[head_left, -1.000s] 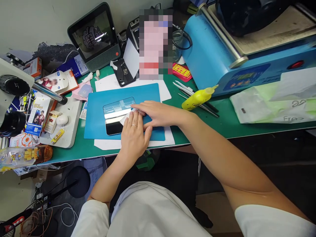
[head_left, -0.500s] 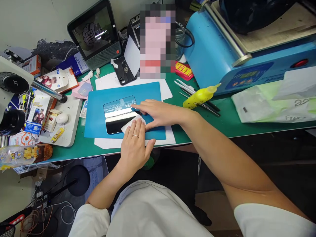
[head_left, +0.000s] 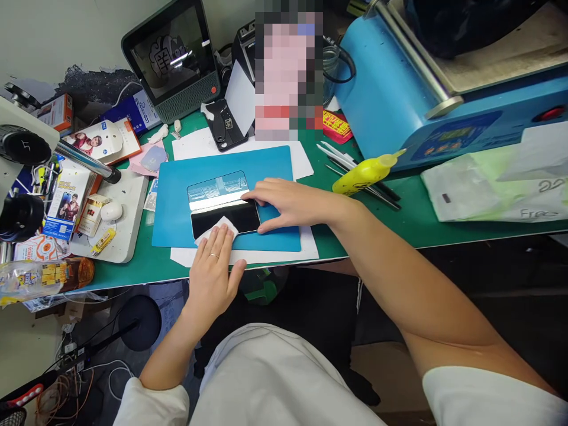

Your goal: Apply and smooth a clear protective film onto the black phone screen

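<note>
A black phone (head_left: 231,218) lies on a blue mat (head_left: 177,213), with a film sheet (head_left: 213,189) folded back above its screen. My left hand (head_left: 213,266) lies flat with fingers together, pressing a small white wipe (head_left: 215,228) onto the phone's near left corner. My right hand (head_left: 288,204) rests at the phone's right end, fingers spread, index finger on the film's edge and thumb against the phone's near side.
White paper sheets (head_left: 275,251) lie under the mat on the green bench. A yellow glue bottle (head_left: 366,173) and thin tools (head_left: 337,157) lie right of the mat, below a blue roller machine (head_left: 399,89). A tablet (head_left: 173,59), boxes and a microscope (head_left: 26,154) crowd the left.
My left hand has slid the white wipe leftward and toward me along the phone, from its right part to its near left corner. More black screen shows. My right hand stays put.
</note>
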Available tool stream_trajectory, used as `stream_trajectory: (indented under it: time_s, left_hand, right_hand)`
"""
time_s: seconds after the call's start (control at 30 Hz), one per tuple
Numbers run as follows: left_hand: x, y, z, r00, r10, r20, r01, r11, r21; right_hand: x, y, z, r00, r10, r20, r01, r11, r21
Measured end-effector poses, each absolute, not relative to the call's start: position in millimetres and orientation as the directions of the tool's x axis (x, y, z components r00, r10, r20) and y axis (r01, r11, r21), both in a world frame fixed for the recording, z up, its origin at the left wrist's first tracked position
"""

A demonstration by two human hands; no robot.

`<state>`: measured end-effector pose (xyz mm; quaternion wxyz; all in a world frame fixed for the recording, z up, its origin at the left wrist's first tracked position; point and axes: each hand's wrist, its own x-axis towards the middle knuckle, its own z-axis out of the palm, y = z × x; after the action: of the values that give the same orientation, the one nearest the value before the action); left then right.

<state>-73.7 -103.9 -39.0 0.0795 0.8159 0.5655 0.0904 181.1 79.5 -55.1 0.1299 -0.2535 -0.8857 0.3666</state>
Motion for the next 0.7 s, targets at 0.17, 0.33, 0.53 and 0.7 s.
stream_trajectory:
  time_s: [0.17,0.33,0.53,0.7]
  left_hand:
    - [-100,-110,-38,0.291,0.951,0.101,0.916,-0.307,0.259]
    - [-113,-105,-39,0.267,0.958,0.106,0.920,-0.286,0.267]
    - [-109,-76,-44,0.203,0.972,0.120,0.941,-0.227,0.250]
    - [-104,-86,-47,0.206,0.963,0.173,0.938,-0.245,0.247]
  right_hand:
    - [181,79,-54,-0.834,0.551,0.018,0.375,0.590,-0.715]
    - [181,79,-50,-0.831,0.555,-0.013,0.394,0.573,-0.719]
    - [181,79,-54,-0.829,0.559,0.013,0.387,0.590,-0.708]
    - [182,79,-54,-0.829,0.559,0.011,0.389,0.591,-0.706]
